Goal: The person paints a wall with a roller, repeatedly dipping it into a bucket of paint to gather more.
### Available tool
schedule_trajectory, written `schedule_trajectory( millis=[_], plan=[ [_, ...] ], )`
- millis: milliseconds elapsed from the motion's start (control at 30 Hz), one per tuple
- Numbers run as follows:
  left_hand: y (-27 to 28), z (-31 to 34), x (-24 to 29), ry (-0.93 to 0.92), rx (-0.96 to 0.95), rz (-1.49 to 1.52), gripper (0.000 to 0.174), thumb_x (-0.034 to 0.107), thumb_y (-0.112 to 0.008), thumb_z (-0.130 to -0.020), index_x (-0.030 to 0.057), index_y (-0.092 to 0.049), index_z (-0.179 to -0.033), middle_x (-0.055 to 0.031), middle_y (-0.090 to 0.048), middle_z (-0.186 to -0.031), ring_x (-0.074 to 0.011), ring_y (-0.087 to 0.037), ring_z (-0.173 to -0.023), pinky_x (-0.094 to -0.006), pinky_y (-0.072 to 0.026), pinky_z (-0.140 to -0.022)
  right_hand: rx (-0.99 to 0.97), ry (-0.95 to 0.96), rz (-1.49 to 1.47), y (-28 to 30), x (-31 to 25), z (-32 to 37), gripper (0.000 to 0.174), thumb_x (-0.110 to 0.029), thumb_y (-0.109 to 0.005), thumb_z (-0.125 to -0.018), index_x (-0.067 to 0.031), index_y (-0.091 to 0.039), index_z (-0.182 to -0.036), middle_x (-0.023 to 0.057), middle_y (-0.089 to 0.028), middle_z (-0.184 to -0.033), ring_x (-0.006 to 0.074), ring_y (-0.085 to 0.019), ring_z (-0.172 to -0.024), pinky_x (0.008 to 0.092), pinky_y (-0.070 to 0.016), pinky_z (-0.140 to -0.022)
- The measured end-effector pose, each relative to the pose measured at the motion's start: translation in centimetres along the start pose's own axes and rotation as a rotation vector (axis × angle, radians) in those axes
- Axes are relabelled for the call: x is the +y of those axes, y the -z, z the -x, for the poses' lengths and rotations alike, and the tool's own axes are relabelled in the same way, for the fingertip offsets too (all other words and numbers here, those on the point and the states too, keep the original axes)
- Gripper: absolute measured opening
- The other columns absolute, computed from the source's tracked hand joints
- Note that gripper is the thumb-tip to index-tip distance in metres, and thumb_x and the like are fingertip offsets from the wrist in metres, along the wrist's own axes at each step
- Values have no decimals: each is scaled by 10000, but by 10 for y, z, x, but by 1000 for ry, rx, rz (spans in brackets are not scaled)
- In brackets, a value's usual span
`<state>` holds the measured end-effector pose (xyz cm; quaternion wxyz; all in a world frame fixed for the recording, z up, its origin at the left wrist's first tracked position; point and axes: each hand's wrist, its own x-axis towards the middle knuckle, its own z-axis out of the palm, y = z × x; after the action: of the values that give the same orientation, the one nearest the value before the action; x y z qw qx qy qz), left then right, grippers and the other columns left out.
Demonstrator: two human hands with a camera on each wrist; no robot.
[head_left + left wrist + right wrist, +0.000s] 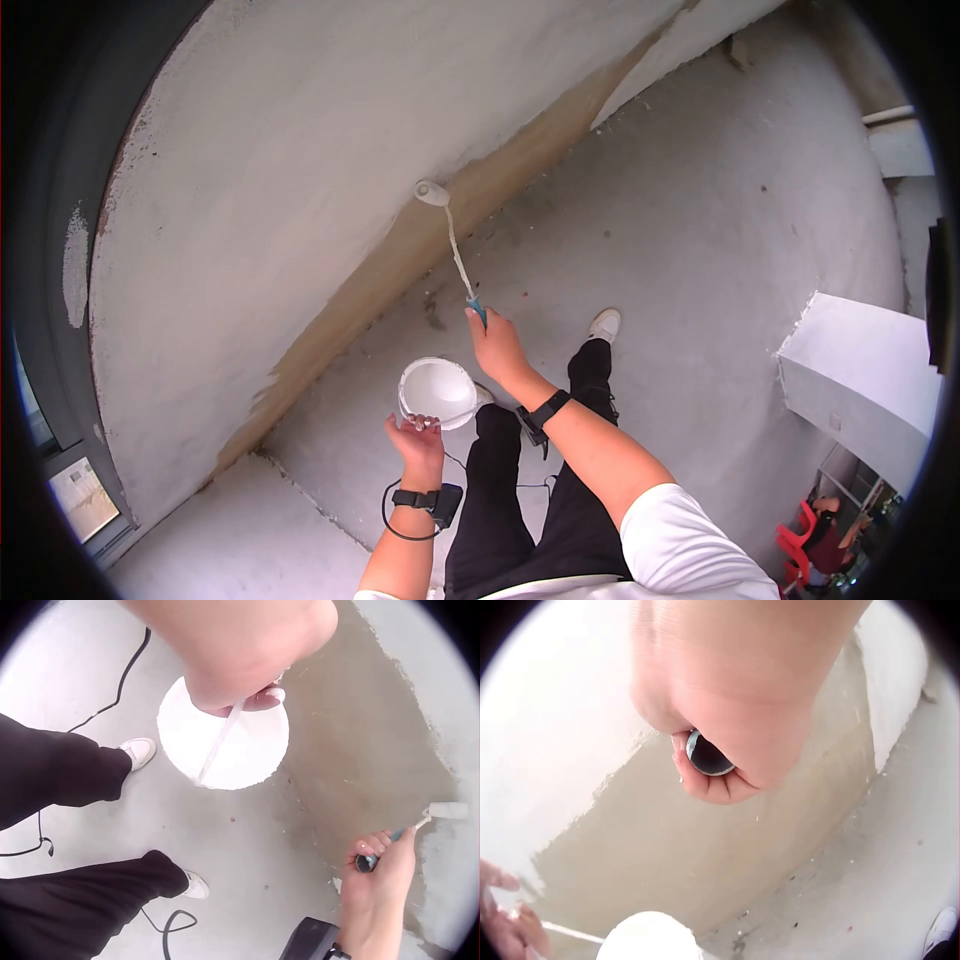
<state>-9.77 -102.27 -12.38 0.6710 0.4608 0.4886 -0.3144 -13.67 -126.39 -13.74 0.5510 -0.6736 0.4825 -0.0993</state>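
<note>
My right hand (pixel 500 348) grips the blue handle of a paint roller (pixel 432 193). The roller's white sleeve lies against the wall (pixel 280 150), at the edge between white paint and a bare tan strip (pixel 345 310). Fingers curl around that handle in the right wrist view, where its dark round end (pixel 709 755) shows. With fingers curled around its bail handle (pixel 219 746), my left hand (pixel 416 445) holds a white bucket (pixel 437 388). White paint spots the left fingertips. The bucket's inside looks white, and it hangs beside my legs, below and left of the right hand.
The grey concrete floor (pixel 700 230) meets the wall along a diagonal line. A white block-like ledge (pixel 855 350) stands at the right, with red chairs (pixel 795 545) and a seated person beyond it. A dark window frame (pixel 60 370) edges the left. Black cables hang near my legs.
</note>
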Motion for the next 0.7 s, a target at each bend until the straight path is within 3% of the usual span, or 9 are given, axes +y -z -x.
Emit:
schedule_trajectory(
  millis=[133,200,267,300,367,433,533,600,700],
  plan=[
    [-25,20,5,-73,42,48,429,498,-480,-980,132,-441,-761,-16,-452,-634,-185,-441,-675,-387,-417,-869,-9,40,88,30,16,-10,459,-374,-511,-1087,52,-612,-950,321,-645,-823,541,-581,-766,544,-475,-703],
    [-23,15,6,-70,6,71,440,503,-475,-981,134,-432,-746,-16,-448,-633,-182,-434,-666,-380,-412,-855,79,70,151,58,18,-41,490,-408,-494,-1095,27,-582,-887,250,-638,-718,447,-604,-640,507,-487,-634],
    [-18,11,9,-67,-27,97,452,508,-469,-982,135,-424,-731,-17,-443,-633,-179,-426,-656,-373,-408,-842,26,-199,-137,80,5,-72,527,-432,-458,-1110,-10,-522,-801,124,-553,-611,277,-557,-504,434,-466,-527],
    [-18,12,10,-57,-24,118,445,501,-469,-981,135,-420,-733,-16,-436,-636,-178,-421,-654,-369,-407,-834,24,-196,-127,82,-3,-79,527,-432,-458,-1110,-10,-522,-801,124,-553,-611,277,-557,-504,434,-466,-527],
    [-15,14,16,-43,-30,145,438,494,-470,-980,135,-415,-736,-15,-429,-639,-177,-416,-652,-365,-405,-827,54,-316,-415,80,-19,-88,535,-438,-428,-1120,-38,-474,-768,43,-462,-581,162,-467,-446,375,-418,-452],
    [-14,17,19,-31,-86,161,378,456,-494,-968,138,-432,-773,-14,-451,-637,-183,-422,-669,-371,-403,-839,46,-297,-421,51,-9,-71,503,-494,-453,-1105,-94,-441,-801,-3,-412,-576,126,-408,-431,313,-380,-421],
    [-41,65,42,-4,-28,174,362,434,-503,-962,135,-427,-772,-5,-399,-631,-165,-389,-643,-372,-400,-838,-19,-342,-345,19,-9,-20,492,-484,-465,-1104,-97,-432,-802,-11,-399,-582,116,-407,-437,307,-374,-417],
    [-43,88,59,16,-49,194,346,412,-506,-965,129,-431,-779,-2,-343,-623,-160,-344,-597,-370,-400,-834,-72,-262,-373,6,6,-3,470,-459,-494,-1100,-104,-428,-798,-15,-407,-587,111,-423,-453,308,-382,-423],
    [-46,117,74,52,-207,91,352,395,-549,-956,116,-437,-774,-5,-317,-629,-159,-312,-573,-359,-420,-796,-182,-388,-562,44,8,-6,445,-433,-523,-1095,-108,-437,-804,-18,-407,-580,107,-424,-455,299,-395,-439]
  ],
)
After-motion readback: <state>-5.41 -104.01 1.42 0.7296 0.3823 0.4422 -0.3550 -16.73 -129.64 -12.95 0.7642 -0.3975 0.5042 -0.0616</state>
